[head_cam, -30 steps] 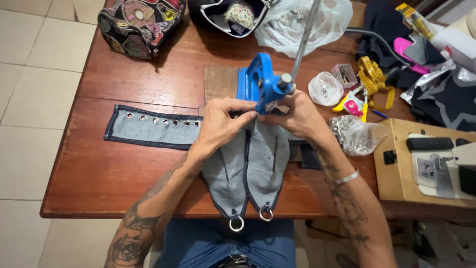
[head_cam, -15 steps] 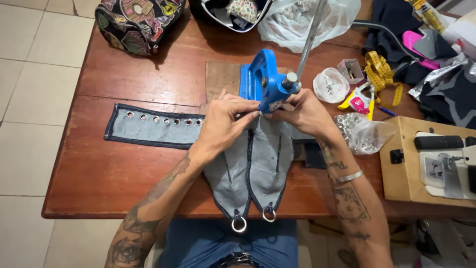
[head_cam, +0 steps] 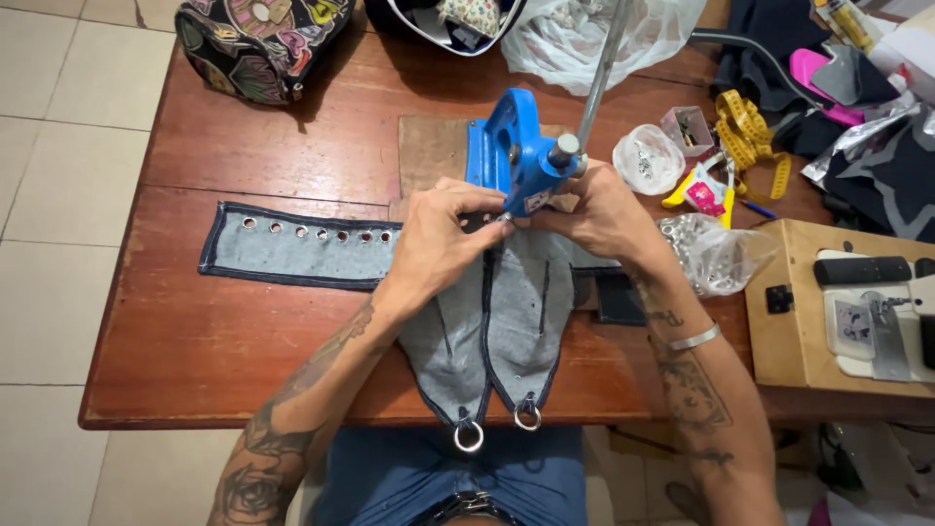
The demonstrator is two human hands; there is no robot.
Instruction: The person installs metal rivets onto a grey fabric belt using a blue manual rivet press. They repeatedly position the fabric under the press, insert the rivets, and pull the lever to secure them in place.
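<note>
A blue hand press (head_cam: 514,146) with a long metal lever stands on a wooden board at the middle of the red-brown table (head_cam: 195,341). A grey denim piece (head_cam: 502,331) with dark edging and two metal rings at its tips hangs over the table's near edge. My left hand (head_cam: 438,239) pinches the denim's top edge under the press head. My right hand (head_cam: 594,209) grips the same edge from the right, touching the press. A long denim strip (head_cam: 292,248) with a row of eyelets lies flat to the left.
A patterned bag (head_cam: 258,39) and an open pouch sit at the far edge. Small bags of metal eyelets (head_cam: 711,253), a yellow tape measure (head_cam: 750,131) and pliers lie to the right. A wooden box (head_cam: 828,312) with a sewing machine stands at the right.
Both hands stay on the denim at the press, with small finger shifts. The camera has tilted slightly.
</note>
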